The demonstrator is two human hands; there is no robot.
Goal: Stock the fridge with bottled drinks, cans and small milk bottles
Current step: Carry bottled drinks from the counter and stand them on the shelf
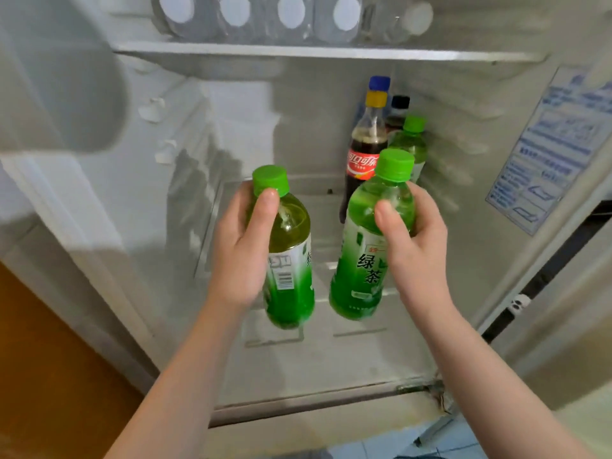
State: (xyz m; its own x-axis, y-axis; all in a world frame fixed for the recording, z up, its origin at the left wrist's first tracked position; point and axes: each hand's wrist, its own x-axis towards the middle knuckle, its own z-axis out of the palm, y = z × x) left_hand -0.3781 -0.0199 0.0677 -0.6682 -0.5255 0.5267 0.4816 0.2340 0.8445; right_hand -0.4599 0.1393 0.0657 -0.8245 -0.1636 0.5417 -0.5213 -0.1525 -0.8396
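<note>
1. Gripping a drink apiece, both hands are held up before the open fridge, over its lower compartment.
2. The left hand is wrapped round the neck and shoulder of the left green tea bottle, thumb just under the green cap. This bottle tilts with its cap to the left, barcode toward the camera.
3. The right hand holds the right green tea bottle by its upper body, thumb across the front (the label's large characters face the camera). Its cap leans to the right.
4. The two held bottles are near each other but apart; whether their bases touch the fridge floor cannot be told.
5. In the back right corner, close together, stand:
   - a yellow-capped cola bottle
   - a blue-capped bottle behind it
   - a dark-capped bottle
   - a third green-capped bottle
6. On the upper shelf, clear bottles lie in a row, white caps facing outward.
7. A printed label sheet is stuck on the right inner wall.
</note>
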